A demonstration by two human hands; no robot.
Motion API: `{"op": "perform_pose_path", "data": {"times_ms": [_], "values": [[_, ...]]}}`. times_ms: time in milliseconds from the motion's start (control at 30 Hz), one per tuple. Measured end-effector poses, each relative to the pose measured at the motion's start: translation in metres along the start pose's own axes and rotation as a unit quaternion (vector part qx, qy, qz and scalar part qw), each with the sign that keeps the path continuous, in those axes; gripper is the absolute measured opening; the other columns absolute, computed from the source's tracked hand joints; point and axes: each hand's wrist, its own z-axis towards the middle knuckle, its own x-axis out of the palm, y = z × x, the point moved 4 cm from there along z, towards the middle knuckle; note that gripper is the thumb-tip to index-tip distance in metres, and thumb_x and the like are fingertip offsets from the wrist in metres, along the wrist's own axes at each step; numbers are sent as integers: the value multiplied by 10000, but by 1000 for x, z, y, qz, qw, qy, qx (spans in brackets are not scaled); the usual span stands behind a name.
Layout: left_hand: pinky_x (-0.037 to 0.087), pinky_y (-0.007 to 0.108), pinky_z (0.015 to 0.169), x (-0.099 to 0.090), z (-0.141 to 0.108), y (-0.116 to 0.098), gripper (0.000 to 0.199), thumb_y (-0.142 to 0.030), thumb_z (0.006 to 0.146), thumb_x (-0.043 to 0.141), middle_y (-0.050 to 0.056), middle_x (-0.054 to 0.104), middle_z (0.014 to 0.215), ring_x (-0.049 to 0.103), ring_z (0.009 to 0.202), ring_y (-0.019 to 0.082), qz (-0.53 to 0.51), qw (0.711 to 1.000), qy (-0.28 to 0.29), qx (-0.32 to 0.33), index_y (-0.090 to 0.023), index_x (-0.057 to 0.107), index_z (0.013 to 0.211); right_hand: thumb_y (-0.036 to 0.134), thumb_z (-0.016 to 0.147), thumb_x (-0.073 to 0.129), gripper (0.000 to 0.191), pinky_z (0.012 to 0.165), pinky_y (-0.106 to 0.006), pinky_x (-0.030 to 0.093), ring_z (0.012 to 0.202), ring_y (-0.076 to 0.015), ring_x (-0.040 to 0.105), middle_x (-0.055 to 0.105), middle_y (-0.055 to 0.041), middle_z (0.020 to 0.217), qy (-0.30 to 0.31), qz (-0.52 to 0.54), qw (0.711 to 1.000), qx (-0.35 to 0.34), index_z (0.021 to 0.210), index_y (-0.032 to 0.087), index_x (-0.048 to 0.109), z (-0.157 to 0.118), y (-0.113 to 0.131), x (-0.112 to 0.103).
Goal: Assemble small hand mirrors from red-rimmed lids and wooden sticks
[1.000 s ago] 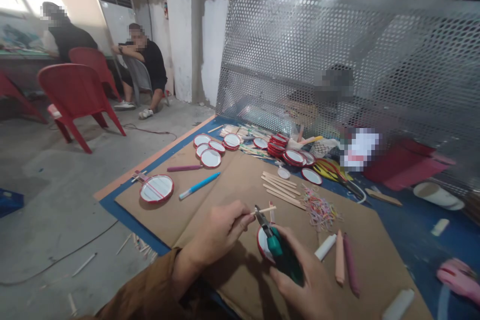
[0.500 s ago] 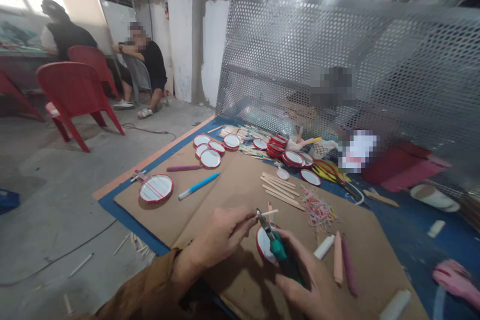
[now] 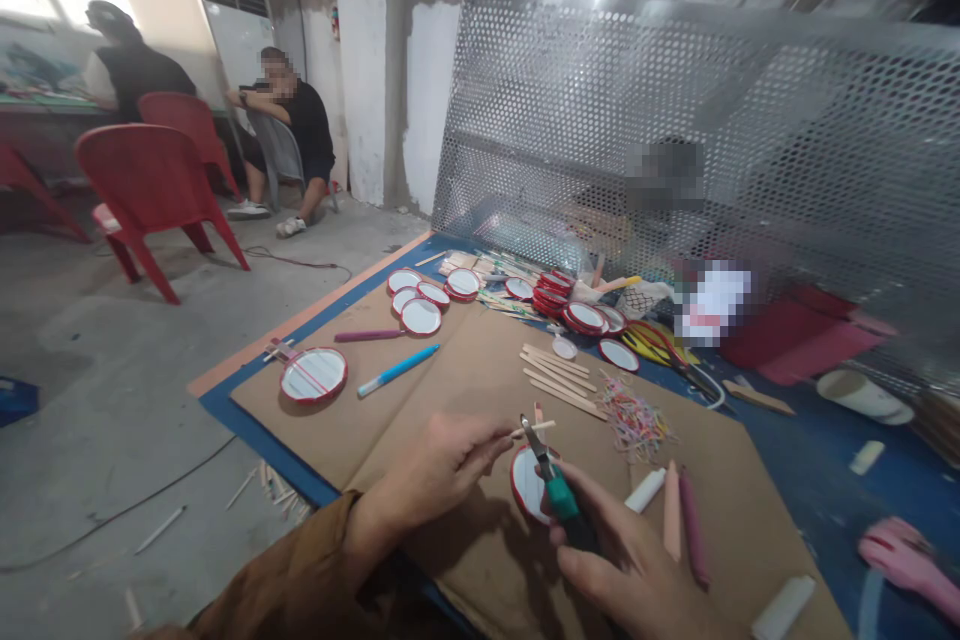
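Note:
My left hand (image 3: 450, 465) pinches one end of a thin wooden stick (image 3: 541, 426) above the cardboard. My right hand (image 3: 622, 550) is wrapped around green-and-black cutting pliers (image 3: 559, 497), whose metal jaws are at the stick, close to my left fingertips. Beneath the pliers lies a round white disc with a red rim (image 3: 527, 482), partly hidden by the tool and my hand. A similar disc with strings and a short neck (image 3: 313, 376) rests at the left of the cardboard. Flat wooden sticks (image 3: 562, 380) and a tangle of coloured rubber bands (image 3: 636, 417) lie beyond my hands.
A blue marker (image 3: 397, 371) and a purple stick (image 3: 367, 336) lie on the cardboard (image 3: 465, 360). Red-rimmed discs (image 3: 585, 317) are piled at the back before a perforated metal panel (image 3: 540, 120). Clay-like rolls (image 3: 673, 510) sit right. Two people are seated beyond red chairs (image 3: 150, 170).
The pliers and my right hand have shifted very slightly, with the jaws still by the stick. My left hand keeps its pinch on the stick in nearly the same place.

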Motion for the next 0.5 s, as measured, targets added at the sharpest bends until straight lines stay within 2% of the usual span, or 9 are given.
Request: {"op": "perform_pose_path", "data": {"times_ms": [100,200,367,500], "values": [[396,173,609,0,1,-1,319,-324,985,400,-24,562,626,513,587,91,-15,1000,12,1,-184,670,1083,453,627,653,519,739,-346,461,854,-286,582,654,-35,844,40,65,997,-11,1093,227,689,4,0,4],[402,171,606,-1,2,-4,339,-343,989,385,-26,552,622,503,577,90,-34,999,16,14,-186,666,1097,442,584,672,456,661,-305,424,763,-233,533,606,-29,800,59,122,991,-18,975,211,709,5,-2,5],[400,174,599,-3,2,-8,372,-353,991,368,-13,554,621,500,584,95,-31,999,8,41,-151,679,1023,420,604,676,577,688,-298,409,787,-215,530,615,-45,886,78,160,984,29,1129,183,657,4,-11,4],[401,177,594,-3,3,-9,394,-382,992,356,-18,540,606,484,572,94,-27,999,11,42,-159,680,1018,380,548,690,554,661,-271,401,783,-204,516,609,-45,871,110,198,973,39,1059,167,681,4,-9,5]]}}
